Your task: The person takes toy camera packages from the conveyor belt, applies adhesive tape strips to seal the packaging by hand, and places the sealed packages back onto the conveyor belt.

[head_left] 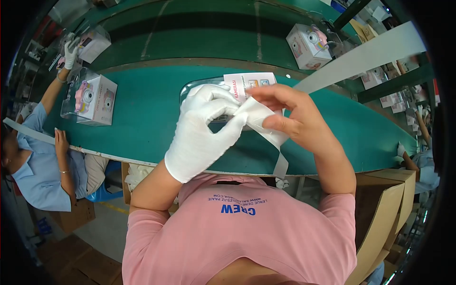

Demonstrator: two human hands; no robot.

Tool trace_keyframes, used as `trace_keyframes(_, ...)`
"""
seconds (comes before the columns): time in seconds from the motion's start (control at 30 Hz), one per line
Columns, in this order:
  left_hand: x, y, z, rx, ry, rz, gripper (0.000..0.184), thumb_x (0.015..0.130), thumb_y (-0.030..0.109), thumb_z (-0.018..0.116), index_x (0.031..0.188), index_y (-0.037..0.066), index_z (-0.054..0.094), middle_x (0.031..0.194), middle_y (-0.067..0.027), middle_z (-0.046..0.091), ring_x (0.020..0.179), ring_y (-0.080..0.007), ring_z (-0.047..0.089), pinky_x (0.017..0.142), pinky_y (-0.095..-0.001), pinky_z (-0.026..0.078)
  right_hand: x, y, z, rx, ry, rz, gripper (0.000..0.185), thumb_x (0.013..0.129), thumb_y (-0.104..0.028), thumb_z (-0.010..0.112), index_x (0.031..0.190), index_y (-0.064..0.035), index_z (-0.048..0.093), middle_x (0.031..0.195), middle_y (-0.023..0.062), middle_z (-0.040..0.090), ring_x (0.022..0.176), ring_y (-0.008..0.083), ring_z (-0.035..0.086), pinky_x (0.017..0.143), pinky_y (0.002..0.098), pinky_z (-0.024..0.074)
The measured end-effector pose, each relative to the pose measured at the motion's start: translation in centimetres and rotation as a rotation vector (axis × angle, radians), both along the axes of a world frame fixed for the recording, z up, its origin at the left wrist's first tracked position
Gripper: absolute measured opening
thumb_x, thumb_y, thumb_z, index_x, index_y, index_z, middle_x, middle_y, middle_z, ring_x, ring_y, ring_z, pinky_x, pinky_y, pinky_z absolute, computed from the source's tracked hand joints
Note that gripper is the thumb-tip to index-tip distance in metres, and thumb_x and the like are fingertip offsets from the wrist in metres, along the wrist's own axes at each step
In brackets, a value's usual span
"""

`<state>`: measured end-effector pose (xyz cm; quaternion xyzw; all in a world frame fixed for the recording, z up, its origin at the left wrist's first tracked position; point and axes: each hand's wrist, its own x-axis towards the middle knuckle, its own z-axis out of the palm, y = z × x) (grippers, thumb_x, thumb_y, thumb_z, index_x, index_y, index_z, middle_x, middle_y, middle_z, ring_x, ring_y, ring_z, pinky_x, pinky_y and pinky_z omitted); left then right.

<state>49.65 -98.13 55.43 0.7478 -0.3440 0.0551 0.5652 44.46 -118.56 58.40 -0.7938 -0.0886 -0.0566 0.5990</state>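
Observation:
My left hand (204,126), in a white glove, pinches a pale strip (259,116) between thumb and forefinger. The strip runs across to my bare right hand (297,114), whose curled fingers and thumb hold its other side. One end of it dangles toward the bench edge. Behind both hands lies a printed toy camera box (259,79) with a clear plastic cover (190,88) at its left. My hands hide most of that box.
On the green bench (142,137) a boxed pink toy camera (102,99) stands at left. Another camera box (308,47) sits on the far belt. A pale bar (365,59) slants at upper right. A co-worker (47,161) sits at left; an open carton (384,209) is at right.

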Motion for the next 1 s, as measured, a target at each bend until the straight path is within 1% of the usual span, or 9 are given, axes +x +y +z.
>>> trace_keyframes(0.17,-1.5,-1.2,0.7,0.078,-0.143,0.079,0.020,0.069,-0.002,0.076,0.086,0.005,0.069,0.098,-0.0045,0.064,0.092,-0.0211,0.056,0.084,-0.0302,0.046,-0.2,0.0,0.9,0.126,0.229,-0.010,0.014,0.086,-0.007,0.075,0.097,-0.0029,0.067,0.092,0.0036,0.067,0.074,0.0076,0.054,0.071,0.0182,0.0446)
trace_keyframes(0.37,-1.8,-1.1,1.3,-0.036,0.015,0.011,0.020,0.070,-0.004,0.075,0.087,0.004,0.069,0.097,-0.0047,0.064,0.090,-0.0206,0.056,0.082,-0.0300,0.047,-0.2,0.4,0.4,0.175,0.167,0.061,0.010,0.088,-0.006,0.072,0.094,-0.0043,0.065,0.089,0.0021,0.064,0.072,0.0081,0.052,0.072,0.0200,0.0445)
trace_keyframes(0.53,-2.6,-1.5,1.1,-0.069,0.202,-0.044,0.019,0.071,-0.004,0.075,0.087,0.004,0.069,0.097,-0.0051,0.064,0.088,-0.0203,0.056,0.079,-0.0298,0.047,-0.2,1.3,0.3,0.211,0.006,0.034,0.007,0.089,-0.006,0.071,0.087,-0.0032,0.065,0.076,-0.0008,0.061,0.065,0.0061,0.046,0.061,0.0189,0.0387)
trace_keyframes(0.67,-2.9,-2.0,0.7,-0.154,0.026,0.074,0.010,0.077,0.008,0.077,0.081,0.006,0.069,0.088,-0.0051,0.064,0.077,-0.0207,0.056,0.077,-0.0309,0.045,-1.1,1.2,0.9,0.076,0.051,-0.052,0.006,0.091,-0.007,0.067,0.088,-0.0024,0.064,0.077,-0.0003,0.061,0.064,0.0069,0.045,0.060,0.0204,0.0373)
trace_keyframes(0.7,-2.8,-1.9,0.7,-0.157,0.027,0.075,0.010,0.077,0.008,0.077,0.081,0.006,0.069,0.088,-0.0051,0.064,0.077,-0.0207,0.056,0.077,-0.0309,0.045,-1.2,1.3,1.1,0.073,0.051,-0.051,0.006,0.091,-0.007,0.067,0.088,-0.0024,0.064,0.077,-0.0003,0.061,0.064,0.0069,0.045,0.060,0.0204,0.0373)
trace_keyframes(0.83,-1.6,-1.3,0.0,0.056,-0.348,0.180,0.009,0.079,0.011,0.076,0.081,0.006,0.070,0.089,-0.0048,0.066,0.082,-0.0213,0.058,0.078,-0.0333,0.045,-2.0,0.9,1.1,-0.120,0.044,-0.175,0.008,0.094,-0.008,0.063,0.089,-0.0023,0.064,0.079,0.0005,0.061,0.065,0.0077,0.045,0.060,0.0223,0.0374)
trace_keyframes(0.9,-0.6,-0.1,-0.6,0.118,-0.384,0.358,0.019,0.080,0.016,0.076,0.095,0.004,0.071,0.099,-0.0102,0.067,0.093,-0.0260,0.062,0.088,-0.0362,0.048,-1.4,-1.2,1.4,-0.276,0.017,-0.204,0.007,0.097,-0.009,0.059,0.095,-0.0036,0.062,0.085,-0.0005,0.059,0.071,0.0079,0.046,0.066,0.0209,0.0382)
trace_keyframes(0.93,-0.3,0.4,-0.9,0.119,-0.386,0.350,0.019,0.080,0.016,0.076,0.095,0.004,0.071,0.099,-0.0102,0.067,0.093,-0.0260,0.062,0.088,-0.0362,0.048,-0.8,-2.7,1.0,-0.272,0.017,-0.212,0.007,0.097,-0.009,0.059,0.095,-0.0036,0.062,0.085,-0.0005,0.059,0.071,0.0079,0.046,0.066,0.0209,0.0382)
trace_keyframes(1.0,-0.1,0.9,-1.8,0.247,-0.238,0.575,0.046,0.077,0.026,0.081,0.112,0.000,0.067,0.112,-0.0193,0.065,0.106,-0.0337,0.063,0.096,-0.0393,0.049,0.3,-5.3,-0.7,-0.129,0.043,-0.203,0.006,0.098,-0.009,0.058,0.098,-0.0033,0.061,0.085,-0.0003,0.060,0.072,0.0074,0.047,0.066,0.0203,0.0387)
